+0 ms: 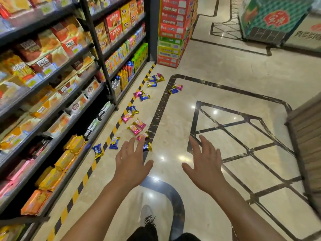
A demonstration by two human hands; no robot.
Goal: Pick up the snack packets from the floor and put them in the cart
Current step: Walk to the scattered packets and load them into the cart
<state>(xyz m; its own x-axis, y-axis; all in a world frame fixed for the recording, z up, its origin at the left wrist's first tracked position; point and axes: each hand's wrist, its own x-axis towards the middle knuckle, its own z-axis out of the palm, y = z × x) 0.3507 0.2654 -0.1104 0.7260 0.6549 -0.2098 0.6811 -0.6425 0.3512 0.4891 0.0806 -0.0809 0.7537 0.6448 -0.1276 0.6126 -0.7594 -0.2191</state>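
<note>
L hand (130, 160) part-hides blue packet (147, 147); R hand (203, 162) empty, fingers spread.

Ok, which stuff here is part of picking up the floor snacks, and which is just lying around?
Part of the job:
- loose snack packets scattered on the floor
- left hand and right hand, both open, holding nothing

Just there:
- stocked shelves
- stacked cartons
- wooden unit at the right edge

No cart is clearly identifiable.
</note>
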